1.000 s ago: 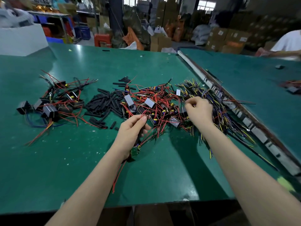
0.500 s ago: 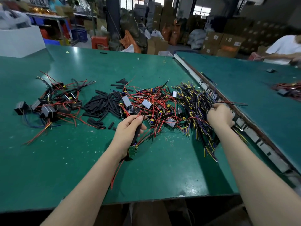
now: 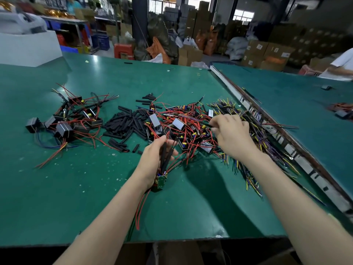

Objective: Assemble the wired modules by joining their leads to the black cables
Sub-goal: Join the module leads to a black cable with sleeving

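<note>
1. The left hand point(image 3: 152, 159) grips a wired module point(image 3: 160, 181) with a small green board at its near end; its fingers curl round black cables point(image 3: 166, 155) that rise from the module, and red leads point(image 3: 140, 209) trail toward the near edge of the table.
2. The right hand point(image 3: 232, 136) hovers over the right side of the heaps, fingers bent, thumb and forefinger pinching a thin black wire point(image 3: 213, 126) at its left tip.
3. Between and beyond the two hands lies a tangled pile of modules with red leads point(image 3: 183, 127), several showing silver faces.
4. To the right of that pile, partly under the right wrist, spreads a bundle of black cables with yellow and purple ends point(image 3: 246, 169), reaching the strip at the table's right edge.
5. Left of the red pile sits a heap of short black sleeve pieces point(image 3: 124, 125), with a few loose ones nearer and farther.
6. Far left on the green table point(image 3: 57, 197) rests a separate cluster of black modules with red and blue wires point(image 3: 66, 121).
7. A second green table point(image 3: 305, 111) adjoins on the right, where a person in a white shirt point(image 3: 342, 64) is at the far corner.
8. Cardboard boxes point(image 3: 267, 54) and crates stand beyond.
</note>
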